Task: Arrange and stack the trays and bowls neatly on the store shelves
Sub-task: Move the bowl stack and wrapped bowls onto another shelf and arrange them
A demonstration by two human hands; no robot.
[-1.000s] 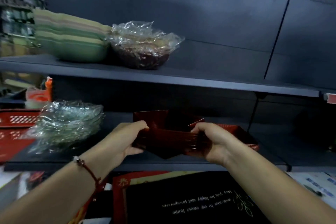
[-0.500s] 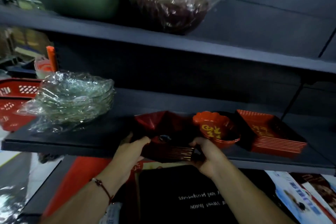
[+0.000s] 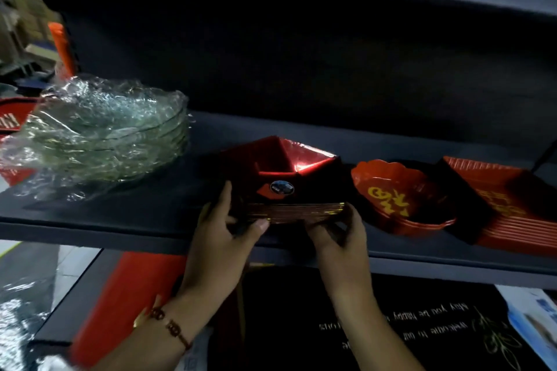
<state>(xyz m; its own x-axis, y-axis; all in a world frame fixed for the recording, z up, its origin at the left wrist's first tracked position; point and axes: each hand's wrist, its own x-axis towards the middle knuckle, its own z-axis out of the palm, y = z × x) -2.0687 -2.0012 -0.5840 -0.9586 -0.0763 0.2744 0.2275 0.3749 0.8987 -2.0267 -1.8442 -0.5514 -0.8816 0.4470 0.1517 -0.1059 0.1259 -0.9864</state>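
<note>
Glossy red-and-black lacquer, the stack of angular trays sits at the shelf's front edge, gripped at its near corners by the left hand and right hand, fingers curled round the gold-edged rims. It looks stiff, light and slippery, so low corner holds seem safest. Farther back: at three o'clock a flower-shaped bowl and square trays; at ten o'clock plastic-wrapped glass plates.

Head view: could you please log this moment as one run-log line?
left hand + right hand: grip dark tray stack | place: shelf front edge | right neighbour: red flower bowl
</note>
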